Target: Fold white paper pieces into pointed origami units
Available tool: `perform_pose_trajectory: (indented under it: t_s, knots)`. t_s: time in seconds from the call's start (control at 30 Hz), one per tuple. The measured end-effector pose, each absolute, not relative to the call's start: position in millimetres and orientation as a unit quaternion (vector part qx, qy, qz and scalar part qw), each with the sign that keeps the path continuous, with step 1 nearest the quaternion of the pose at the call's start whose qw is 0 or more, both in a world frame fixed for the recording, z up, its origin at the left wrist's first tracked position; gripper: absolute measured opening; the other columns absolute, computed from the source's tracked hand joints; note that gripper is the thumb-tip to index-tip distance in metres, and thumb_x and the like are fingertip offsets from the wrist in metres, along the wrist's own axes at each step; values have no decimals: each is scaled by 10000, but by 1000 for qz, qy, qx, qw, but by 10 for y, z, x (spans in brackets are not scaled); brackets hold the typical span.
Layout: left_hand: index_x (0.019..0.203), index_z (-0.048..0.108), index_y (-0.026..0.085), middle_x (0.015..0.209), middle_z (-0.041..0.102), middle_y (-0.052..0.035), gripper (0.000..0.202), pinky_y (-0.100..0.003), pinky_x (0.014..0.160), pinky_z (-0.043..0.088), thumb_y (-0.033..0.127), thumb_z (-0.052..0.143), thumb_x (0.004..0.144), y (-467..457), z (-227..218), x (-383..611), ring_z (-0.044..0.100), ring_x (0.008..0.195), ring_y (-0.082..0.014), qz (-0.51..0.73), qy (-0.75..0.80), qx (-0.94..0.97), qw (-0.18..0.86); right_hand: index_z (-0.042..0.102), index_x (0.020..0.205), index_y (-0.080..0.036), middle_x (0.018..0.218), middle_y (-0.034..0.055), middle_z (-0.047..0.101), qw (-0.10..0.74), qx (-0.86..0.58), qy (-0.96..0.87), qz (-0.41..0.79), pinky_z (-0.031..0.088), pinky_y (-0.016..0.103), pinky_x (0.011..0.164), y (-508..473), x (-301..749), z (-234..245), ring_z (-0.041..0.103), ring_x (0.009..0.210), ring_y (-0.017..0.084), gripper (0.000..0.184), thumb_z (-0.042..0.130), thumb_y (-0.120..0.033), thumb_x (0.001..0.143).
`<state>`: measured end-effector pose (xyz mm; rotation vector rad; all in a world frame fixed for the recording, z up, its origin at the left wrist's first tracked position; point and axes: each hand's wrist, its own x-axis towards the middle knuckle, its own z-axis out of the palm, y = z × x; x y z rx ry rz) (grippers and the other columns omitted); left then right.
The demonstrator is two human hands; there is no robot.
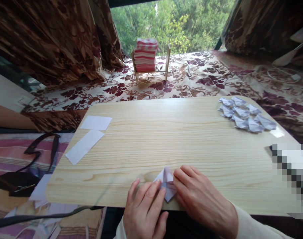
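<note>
A small folded white paper piece [167, 182] lies at the near edge of a light wooden table [171, 139]. My left hand [144, 209] rests beside it on the left, with its fingertips pressed on the paper. From the right, my right hand [198, 199] pinches and presses the same paper with bent fingers. Both hands are closed on the piece and cover part of it.
Several folded paper pieces [246, 116] lie in a heap at the table's far right. Two flat white paper strips [88, 137] lie at the left edge. A black strap bag [19, 179] sits left of the table. Behind it a wooden rack holds red-and-white cloth [145, 54].
</note>
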<state>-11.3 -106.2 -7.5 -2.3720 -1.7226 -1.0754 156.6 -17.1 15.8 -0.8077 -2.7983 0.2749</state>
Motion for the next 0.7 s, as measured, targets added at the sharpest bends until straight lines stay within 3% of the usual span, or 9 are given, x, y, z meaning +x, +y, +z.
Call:
perform_pose_trajectory:
  t_s: [0.17,0.4,0.5,0.7]
  knots:
    - [1078,623,178,1132,631,-91,320,-464,997,292,279,452,827,-1027,-159,-112,541,1036,-233,-348,-551,-758,17,558,733,-173,745,46,534,95,-292,-949,65,325,334,622,-263,1570,182,413,683,197,128,596,-72,664]
    - [1212,543,183,1283,518,-122,465,-533,1013,200,404,441,816,-1012,-160,-109,431,1160,-300,-259,-552,-792,28,582,858,-162,791,41,568,97,-302,-944,88,340,333,632,-334,1571,213,436,684,192,214,636,-106,659]
    - [1206,547,152,1245,562,-98,455,-497,1042,172,391,433,835,-1010,-191,-100,445,1151,-279,-278,-562,-779,29,571,927,-163,792,28,571,80,-290,-943,144,351,312,613,-261,1630,276,447,677,178,241,627,-111,699]
    - [1196,551,140,1229,577,-100,408,-495,1043,198,305,443,839,-984,-206,-155,453,1159,-273,-265,-539,-798,44,586,850,-194,837,28,552,103,-310,-920,216,374,274,670,133,1689,324,480,795,166,99,568,-117,790]
